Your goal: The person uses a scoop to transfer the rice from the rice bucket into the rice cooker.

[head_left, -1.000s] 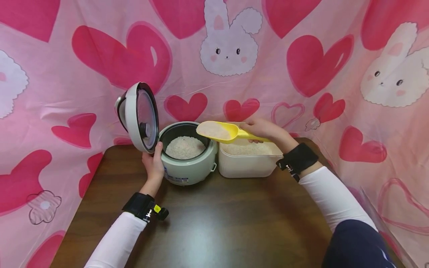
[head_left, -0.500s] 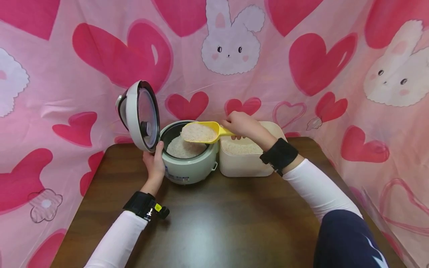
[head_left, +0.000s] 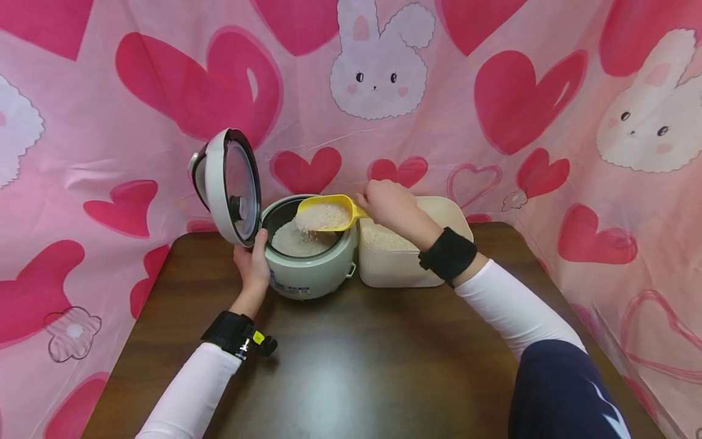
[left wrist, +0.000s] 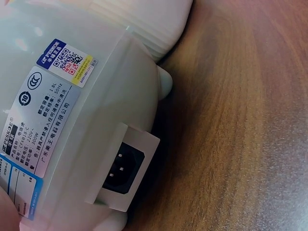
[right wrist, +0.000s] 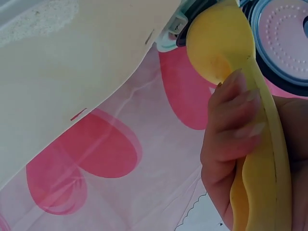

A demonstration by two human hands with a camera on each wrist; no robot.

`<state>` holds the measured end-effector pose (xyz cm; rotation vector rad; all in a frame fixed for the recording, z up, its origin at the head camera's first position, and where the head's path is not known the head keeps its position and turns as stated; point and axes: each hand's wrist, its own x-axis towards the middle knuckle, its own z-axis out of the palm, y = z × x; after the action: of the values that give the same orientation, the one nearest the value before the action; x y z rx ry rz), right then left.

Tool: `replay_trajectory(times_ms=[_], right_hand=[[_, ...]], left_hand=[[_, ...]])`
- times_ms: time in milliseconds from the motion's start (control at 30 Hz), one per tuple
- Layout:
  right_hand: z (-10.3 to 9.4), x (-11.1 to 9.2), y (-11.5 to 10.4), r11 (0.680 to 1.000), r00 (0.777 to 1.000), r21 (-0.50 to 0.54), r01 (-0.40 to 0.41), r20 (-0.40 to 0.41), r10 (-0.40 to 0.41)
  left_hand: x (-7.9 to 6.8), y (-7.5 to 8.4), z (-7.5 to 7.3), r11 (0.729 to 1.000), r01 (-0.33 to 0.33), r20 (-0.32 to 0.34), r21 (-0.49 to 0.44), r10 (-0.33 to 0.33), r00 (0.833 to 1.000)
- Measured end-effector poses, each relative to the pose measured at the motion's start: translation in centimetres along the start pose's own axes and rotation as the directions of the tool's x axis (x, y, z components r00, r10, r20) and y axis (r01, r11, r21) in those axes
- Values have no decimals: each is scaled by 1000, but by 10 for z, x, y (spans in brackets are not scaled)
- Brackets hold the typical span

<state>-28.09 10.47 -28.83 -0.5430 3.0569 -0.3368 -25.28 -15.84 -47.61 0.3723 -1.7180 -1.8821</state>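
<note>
A pale green rice cooker (head_left: 307, 280) stands with its lid (head_left: 219, 189) raised to the left. White rice (head_left: 290, 241) lies in its dark inner pot. My left hand (head_left: 252, 271) holds the lid's lower edge, thumb near the cooker's rim, the other fingers mostly hidden behind the lid. My right hand (head_left: 389, 204) grips the handle of a yellow scoop (head_left: 342, 202), fingers curled round it in the right wrist view. The scoop is tilted over the pot, and its load of rice (head_left: 323, 216) spills grains from the front edge.
A cream bin (head_left: 403, 274) holding more rice (head_left: 384, 239) stands right beside the cooker, under my right forearm. The cooker's power socket (left wrist: 124, 168) faces the left wrist camera. A pink heart-patterned cloth (head_left: 307, 91) hangs behind the brown wooden table (head_left: 329, 372).
My right hand has carried the loaded scoop left from above the bin to over the pot, and tipped it; grains now fall. The left hand and the lid have stayed put.
</note>
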Motion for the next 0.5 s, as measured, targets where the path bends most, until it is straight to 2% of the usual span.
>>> replay_trajectory(times_ms=[200,500], right_hand=[[3,0,-3,997,996,-70,-21,-90,15],[9,0,-7,985,984,-165,-46,-175,16]], left_hand=[[0,0,-1,1000,-6,5,0,6,1000],[-3,-2,-2,1000,-10,3,10,10,1000]])
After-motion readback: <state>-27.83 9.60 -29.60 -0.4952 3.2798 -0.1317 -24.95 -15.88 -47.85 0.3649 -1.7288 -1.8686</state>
